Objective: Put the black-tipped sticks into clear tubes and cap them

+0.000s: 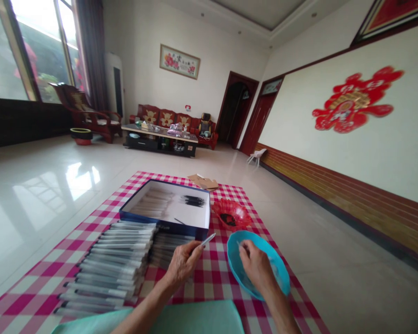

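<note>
My left hand is closed around a pale pen, its pointed end sticking out to the upper right past the thumb. Over the blue bowl, my right hand has its fingers pinched together at something small and pale that I cannot make out. Small clear pieces lie in that bowl. Left of my left hand is a big heap of pens with translucent barrels and dark ends. A blue-edged box behind it holds pale pen parts and a bunch of black pieces.
A red bowl with small dark pieces stands behind the blue one. Flat brown cardboard lies at the far edge of the checkered cloth. Green fabric is nearest me. Beyond are a coffee table and a wooden sofa.
</note>
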`<control>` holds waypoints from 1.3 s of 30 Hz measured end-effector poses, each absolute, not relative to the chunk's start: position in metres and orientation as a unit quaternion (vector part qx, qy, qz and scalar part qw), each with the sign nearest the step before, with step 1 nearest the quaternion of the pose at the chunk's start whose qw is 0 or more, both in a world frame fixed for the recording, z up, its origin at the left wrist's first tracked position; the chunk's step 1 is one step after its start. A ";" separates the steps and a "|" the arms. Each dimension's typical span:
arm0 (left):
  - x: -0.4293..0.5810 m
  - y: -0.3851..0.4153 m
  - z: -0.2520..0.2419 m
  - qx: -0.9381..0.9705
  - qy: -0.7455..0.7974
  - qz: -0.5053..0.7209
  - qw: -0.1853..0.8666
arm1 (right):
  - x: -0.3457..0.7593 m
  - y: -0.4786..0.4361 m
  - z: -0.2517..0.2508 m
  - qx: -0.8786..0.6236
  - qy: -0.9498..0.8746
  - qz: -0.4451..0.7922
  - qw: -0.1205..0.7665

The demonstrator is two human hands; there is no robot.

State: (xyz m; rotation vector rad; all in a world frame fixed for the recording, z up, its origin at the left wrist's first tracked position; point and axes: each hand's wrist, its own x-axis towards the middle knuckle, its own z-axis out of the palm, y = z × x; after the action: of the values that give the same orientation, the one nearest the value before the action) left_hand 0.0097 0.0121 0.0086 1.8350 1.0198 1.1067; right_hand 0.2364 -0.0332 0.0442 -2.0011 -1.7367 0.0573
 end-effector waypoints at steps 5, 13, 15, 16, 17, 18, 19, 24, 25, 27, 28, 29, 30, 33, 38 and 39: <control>0.012 0.008 0.011 0.756 0.374 0.413 0.342 | 0.213 -0.030 0.050 -0.610 -0.558 0.245 0.506; 0.014 0.006 0.011 0.793 0.350 0.403 0.292 | 0.207 -0.030 0.045 -0.581 -0.578 0.272 0.504; 0.014 0.005 0.011 0.803 0.349 0.392 0.283 | 0.207 -0.030 0.046 -0.577 -0.601 0.251 0.493; 0.014 0.005 0.012 0.808 0.350 0.386 0.276 | 0.206 -0.030 0.046 -0.576 -0.610 0.241 0.488; 0.014 0.005 0.012 0.813 0.350 0.380 0.268 | 0.205 -0.031 0.046 -0.575 -0.618 0.233 0.482; 0.014 0.004 0.011 0.818 0.350 0.374 0.260 | 0.204 -0.031 0.047 -0.574 -0.627 0.226 0.476; 0.015 0.004 0.011 0.822 0.351 0.370 0.252 | 0.204 -0.032 0.047 -0.572 -0.635 0.219 0.471; 0.015 0.005 0.010 0.825 0.348 0.364 0.256 | 0.204 -0.034 0.048 -0.560 -0.665 0.190 0.456; 0.015 0.005 0.010 0.825 0.345 0.363 0.262 | 0.204 -0.034 0.049 -0.557 -0.669 0.189 0.454; 0.015 0.006 0.010 0.826 0.338 0.361 0.272 | 0.204 -0.035 0.050 -0.552 -0.675 0.196 0.448; 0.015 0.006 0.011 0.825 0.335 0.362 0.275 | 0.204 -0.035 0.051 -0.551 -0.676 0.202 0.446; 0.015 0.006 0.011 0.824 0.333 0.363 0.279 | 0.203 -0.036 0.051 -0.552 -0.673 0.210 0.445; 0.014 0.006 0.012 0.822 0.332 0.364 0.286 | 0.203 -0.036 0.051 -0.555 -0.666 0.220 0.447; 0.014 0.007 0.013 0.801 0.322 0.366 0.348 | 0.201 -0.038 0.049 -0.567 -0.625 0.270 0.464; 0.016 0.009 0.010 0.689 0.266 0.321 0.592 | 0.195 -0.038 0.043 -0.507 -0.533 0.380 0.560; 0.017 0.008 0.009 0.665 0.257 0.310 0.629 | 0.192 -0.037 0.041 -0.483 -0.511 0.407 0.583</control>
State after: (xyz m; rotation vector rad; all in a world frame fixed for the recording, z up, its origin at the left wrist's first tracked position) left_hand 0.0166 0.0081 0.0094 1.5245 0.5889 0.7103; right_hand 0.1917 -0.0374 0.0407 -1.1286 -1.1923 0.9511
